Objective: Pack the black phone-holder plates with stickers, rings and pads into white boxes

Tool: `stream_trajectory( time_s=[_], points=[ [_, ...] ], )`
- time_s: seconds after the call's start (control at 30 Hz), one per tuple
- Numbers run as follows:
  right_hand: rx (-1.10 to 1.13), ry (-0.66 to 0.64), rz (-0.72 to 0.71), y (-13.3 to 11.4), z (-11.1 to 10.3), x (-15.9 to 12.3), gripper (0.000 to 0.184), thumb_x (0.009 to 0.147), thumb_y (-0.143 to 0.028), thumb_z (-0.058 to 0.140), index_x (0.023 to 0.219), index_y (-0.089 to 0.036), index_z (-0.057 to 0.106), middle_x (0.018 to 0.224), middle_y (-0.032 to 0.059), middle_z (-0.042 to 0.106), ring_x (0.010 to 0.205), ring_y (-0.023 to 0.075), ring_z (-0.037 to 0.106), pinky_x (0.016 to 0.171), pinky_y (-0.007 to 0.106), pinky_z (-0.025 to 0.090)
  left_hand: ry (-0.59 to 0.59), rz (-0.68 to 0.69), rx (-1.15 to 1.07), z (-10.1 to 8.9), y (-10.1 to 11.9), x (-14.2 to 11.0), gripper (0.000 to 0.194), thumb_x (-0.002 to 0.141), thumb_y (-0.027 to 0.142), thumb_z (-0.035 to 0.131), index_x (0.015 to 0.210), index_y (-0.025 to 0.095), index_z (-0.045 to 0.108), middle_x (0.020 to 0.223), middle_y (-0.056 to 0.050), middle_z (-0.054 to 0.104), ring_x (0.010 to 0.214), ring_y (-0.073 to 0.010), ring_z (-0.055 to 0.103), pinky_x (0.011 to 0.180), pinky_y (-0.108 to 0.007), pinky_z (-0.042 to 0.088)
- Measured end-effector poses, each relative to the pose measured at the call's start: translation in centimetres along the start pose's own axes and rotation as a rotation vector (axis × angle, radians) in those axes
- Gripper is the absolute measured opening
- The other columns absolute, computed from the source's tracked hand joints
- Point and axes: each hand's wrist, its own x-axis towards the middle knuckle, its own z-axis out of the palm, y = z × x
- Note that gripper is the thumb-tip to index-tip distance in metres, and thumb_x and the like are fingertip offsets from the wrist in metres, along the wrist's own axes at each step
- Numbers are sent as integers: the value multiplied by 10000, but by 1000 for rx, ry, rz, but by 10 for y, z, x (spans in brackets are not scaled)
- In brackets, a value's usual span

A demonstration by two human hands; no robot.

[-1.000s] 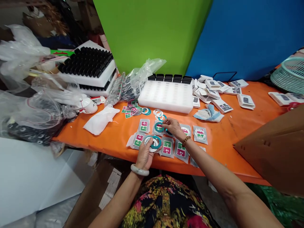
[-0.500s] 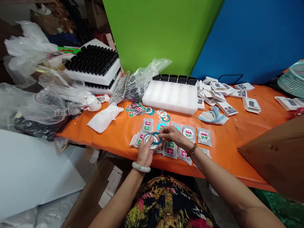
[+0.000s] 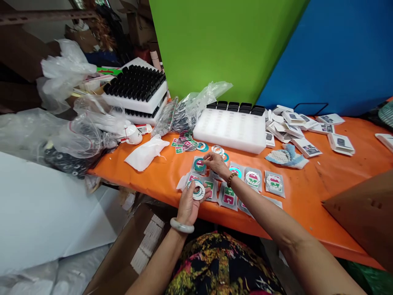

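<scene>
My left hand (image 3: 188, 205) grips a small stack of flat white-and-teal rings (image 3: 199, 197) near the table's front edge. Between the fingertips of my right hand (image 3: 217, 164) is the edge of a teal ring (image 3: 199, 169). That ring lies over a small grey pouch (image 3: 194, 159) with pink and green cards on it, at the left end of the back row. Several similar pouches sit in two rows, such as one with a white ring (image 3: 252, 184) and one with bare cards (image 3: 228, 199). My right forearm hides part of them.
Behind the pouches are loose cards (image 3: 184, 143), more rings (image 3: 217, 150) and a white foam tray (image 3: 229, 129) with black pieces. White boxes (image 3: 307, 147) and a blue-white glove (image 3: 287, 156) lie right. A cardboard box (image 3: 362, 205) stands at the right; plastic bags (image 3: 76, 139) crowd the left.
My right hand has moved from the stack in my left hand to the back-left pouch, carrying a teal ring onto it. My left hand still holds the other rings. The view has shifted slightly.
</scene>
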Motion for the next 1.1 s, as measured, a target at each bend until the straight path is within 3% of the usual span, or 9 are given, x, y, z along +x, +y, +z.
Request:
stream_trajectory(
  time_s=[0.13,0.23,0.43,0.5,0.7,0.87,0.97,1.1],
  points=[
    [-124,38,-94,-8,4,-5,58,686,-152,627,725,-174,591,731,37,602,706,175,543,658,302,419,2,33,-9,-4,3,-1,299,747,334,717,933,136,593,814,-86,717,783,-237,705,736,-375,585],
    [-167,-3,-152,-16,2,-23,59,746,-231,624,745,-173,613,777,48,614,756,184,546,689,306,412,25,58,2,-6,5,0,341,704,351,755,924,139,604,801,-72,714,737,-211,696,679,-332,587],
    [38,-484,-55,-18,1,-63,258,661,-381,724,673,-171,575,618,-25,557,562,114,496,531,239,372,97,91,-11,-4,6,0,404,632,315,814,966,159,647,821,-10,696,674,-117,648,688,-268,580],
    [126,-537,-17,-16,1,-69,285,629,-382,743,671,-167,560,607,-33,543,547,100,476,520,229,362,101,80,-6,-5,6,-1,399,638,322,810,964,153,654,839,-19,697,686,-117,648,686,-263,581],
    [243,-485,91,-18,6,-69,290,609,-394,735,670,-158,579,552,-41,521,457,63,390,437,215,271,39,96,-11,-14,5,-4,375,673,303,786,987,159,640,939,-39,706,761,-150,672,718,-302,590],
    [179,-360,45,-13,16,-58,237,634,-384,664,635,-173,556,496,-61,465,408,54,315,404,215,239,90,77,6,-31,5,-16,381,678,328,781,965,138,618,848,-61,716,745,-213,702,722,-365,591],
    [121,-286,14,-7,25,-50,179,643,-334,640,648,-189,536,477,-74,445,416,68,345,414,209,271,124,75,7,-44,5,-26,384,684,337,778,963,136,608,801,-57,717,757,-224,708,732,-374,589],
    [6,-220,-53,-2,37,-45,102,644,-248,648,653,-190,564,571,-35,557,538,115,495,511,230,387,148,67,-7,-53,6,-35,307,720,346,746,888,125,615,800,-61,722,770,-223,711,751,-377,587]
  ],
)
